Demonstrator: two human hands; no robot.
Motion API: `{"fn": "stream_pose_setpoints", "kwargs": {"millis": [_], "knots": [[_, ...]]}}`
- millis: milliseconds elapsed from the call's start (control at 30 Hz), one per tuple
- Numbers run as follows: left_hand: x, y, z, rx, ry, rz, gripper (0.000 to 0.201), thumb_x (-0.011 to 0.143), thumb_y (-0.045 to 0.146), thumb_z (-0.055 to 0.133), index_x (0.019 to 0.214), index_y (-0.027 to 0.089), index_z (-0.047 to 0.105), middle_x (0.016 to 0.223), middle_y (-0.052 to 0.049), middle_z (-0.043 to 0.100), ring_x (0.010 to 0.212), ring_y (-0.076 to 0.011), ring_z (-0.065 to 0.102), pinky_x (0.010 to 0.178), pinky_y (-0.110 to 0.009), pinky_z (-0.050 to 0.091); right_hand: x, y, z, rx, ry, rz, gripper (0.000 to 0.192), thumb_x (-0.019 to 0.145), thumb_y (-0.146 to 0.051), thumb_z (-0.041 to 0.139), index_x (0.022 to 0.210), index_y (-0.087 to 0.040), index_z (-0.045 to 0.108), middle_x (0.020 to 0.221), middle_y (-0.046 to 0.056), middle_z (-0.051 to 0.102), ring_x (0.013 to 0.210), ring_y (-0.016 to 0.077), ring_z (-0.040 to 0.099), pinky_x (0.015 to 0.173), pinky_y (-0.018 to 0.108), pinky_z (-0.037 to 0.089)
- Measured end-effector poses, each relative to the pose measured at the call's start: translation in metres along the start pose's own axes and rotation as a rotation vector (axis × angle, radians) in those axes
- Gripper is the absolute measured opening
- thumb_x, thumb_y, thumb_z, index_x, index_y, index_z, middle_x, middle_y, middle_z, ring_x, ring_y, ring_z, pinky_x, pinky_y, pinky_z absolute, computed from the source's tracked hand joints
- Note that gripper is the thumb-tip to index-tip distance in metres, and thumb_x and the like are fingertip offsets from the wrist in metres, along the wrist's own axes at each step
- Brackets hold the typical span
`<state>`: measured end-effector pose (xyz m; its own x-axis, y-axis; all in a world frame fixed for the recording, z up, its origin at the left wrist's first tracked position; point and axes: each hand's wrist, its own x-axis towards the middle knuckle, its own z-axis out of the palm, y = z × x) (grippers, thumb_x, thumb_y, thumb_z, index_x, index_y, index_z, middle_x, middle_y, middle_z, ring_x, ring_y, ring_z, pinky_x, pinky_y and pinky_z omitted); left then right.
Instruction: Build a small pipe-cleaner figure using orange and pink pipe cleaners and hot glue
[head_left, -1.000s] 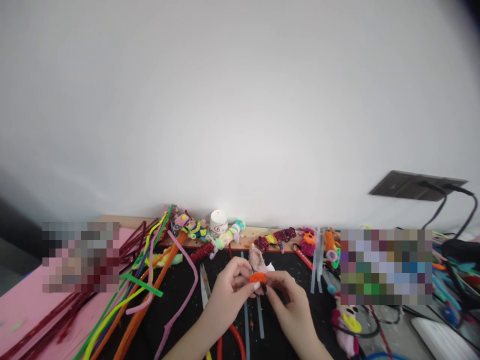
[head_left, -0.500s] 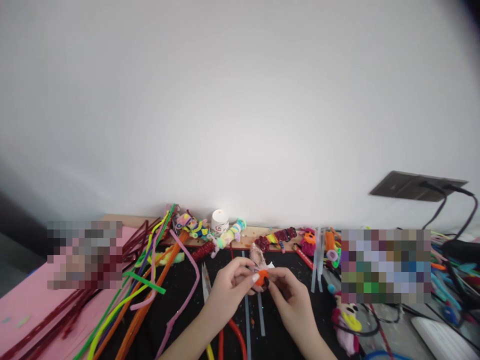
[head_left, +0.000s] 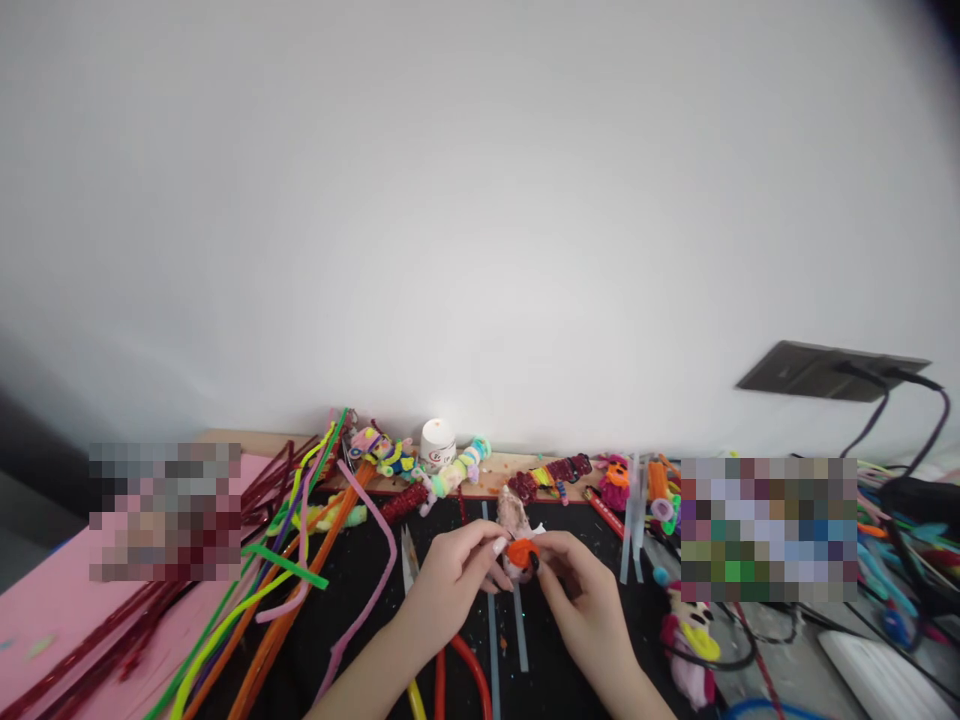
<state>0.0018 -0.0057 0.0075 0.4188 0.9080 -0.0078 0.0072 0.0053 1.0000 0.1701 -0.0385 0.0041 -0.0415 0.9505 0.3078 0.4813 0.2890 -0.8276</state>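
Note:
Between my two hands, above the black work surface, is a small fuzzy figure (head_left: 523,556) with an orange top, a pale pink lower part and a black bit on its right. My left hand (head_left: 466,562) pinches it from the left, thumb and fingertips together. My right hand (head_left: 576,578) grips its right side near the black bit. Just beyond stands a beige, rough-looking piece (head_left: 513,512), partly behind the figure. Scissors (head_left: 409,562) lie beside my left forearm. Orange-red handles (head_left: 466,660) and clear glue sticks (head_left: 520,630) lie below the hands.
Long pipe cleaners (head_left: 300,600) in several colours spread across the left, over a pink sheet (head_left: 45,630). A white paper cup (head_left: 438,442) and fuzzy figures (head_left: 551,478) line the wall. On the right are a pink doll (head_left: 688,650), black cables (head_left: 919,560) and a wall socket (head_left: 829,372).
My left thumb and fingers have shifted up and left on the figure, uncovering more of its orange top and pale pink lower part. My right hand keeps its grip.

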Motion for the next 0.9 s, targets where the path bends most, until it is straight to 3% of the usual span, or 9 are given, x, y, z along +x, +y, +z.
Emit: {"fn": "stream_pose_setpoints", "kwargs": {"millis": [167,367,900], "knots": [[-0.002,0.004,-0.008,0.210,-0.043,0.121,0.026,0.088,0.030,0.038,0.088,0.016,0.060,0.068,-0.002,0.060,0.060,-0.0134,0.060,0.059,-0.023,0.048,0.000,-0.002,0.001,-0.044,-0.040,-0.028,0.019,0.080,-0.013,0.047,0.093,-0.019,0.058,0.074,0.003,0.060,0.065,0.0143,0.058,0.060,0.023,0.049],[-0.004,0.006,-0.011,0.392,-0.096,0.169,0.025,0.089,0.025,0.034,0.086,0.019,0.058,0.067,0.001,0.054,0.061,-0.0118,0.054,0.063,-0.022,0.043,0.000,-0.005,0.000,-0.066,-0.086,-0.036,0.019,0.079,-0.013,0.047,0.092,-0.019,0.059,0.073,0.002,0.061,0.064,0.0138,0.057,0.059,0.023,0.048],[-0.006,0.009,-0.013,0.516,-0.136,0.215,0.026,0.089,0.024,0.031,0.081,0.020,0.055,0.070,-0.001,0.054,0.064,-0.0135,0.050,0.062,-0.022,0.037,0.001,-0.006,0.000,-0.055,-0.085,-0.060,0.021,0.077,-0.011,0.048,0.092,-0.019,0.060,0.072,0.001,0.062,0.063,0.0135,0.056,0.059,0.023,0.047]]}}
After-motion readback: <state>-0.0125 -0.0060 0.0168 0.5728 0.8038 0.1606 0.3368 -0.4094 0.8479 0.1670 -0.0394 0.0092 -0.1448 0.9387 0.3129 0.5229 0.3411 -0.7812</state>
